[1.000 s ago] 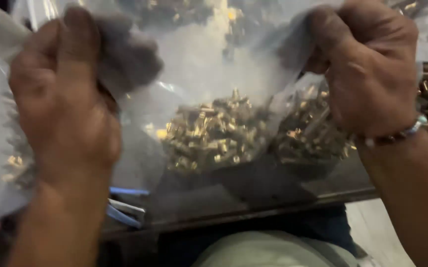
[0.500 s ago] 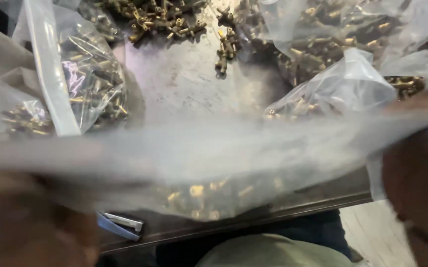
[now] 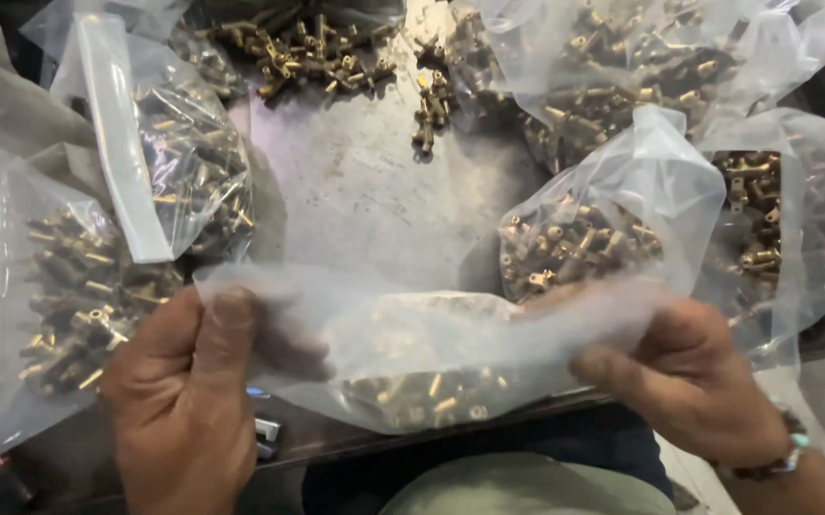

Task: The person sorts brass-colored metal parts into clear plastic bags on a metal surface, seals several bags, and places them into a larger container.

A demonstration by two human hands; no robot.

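left hand (image 3: 184, 401): closed on the left end of a clear plastic bag (image 3: 432, 334), thumb on top, fingers curled under the film.
right hand (image 3: 684, 377): pinches the bag's right end, thumb over the edge, fingers behind; beaded bracelet (image 3: 765, 463) at the wrist.
bag in hands: stretched flat between both hands at the near edge of the bench (image 3: 365, 191), mouth edge pulled taut. Holds a small heap of brass fittings (image 3: 422, 396) low in the middle, sagging toward the person's lap.
mouth state: cannot tell if sealed; film is blurred along the top edge.
filled bags left: two clear bags of brass fittings (image 3: 79, 296), (image 3: 184, 162), lying on the bench, well apart from the held bag.
filled bags right: one bag (image 3: 594, 229) just behind the right hand, more (image 3: 784, 238) and (image 3: 622, 76) behind and beside it.
loose parts: pile of loose brass fittings (image 3: 308, 48) at the far edge of the bench, a few more (image 3: 432, 105) near it, not bagged.
progress (judged): several bags look packed; the held one is part-filled, closing not shown done; loose fittings are left unbagged.
under bench edge: small blue-and-metal object (image 3: 265, 429), too hidden to name.
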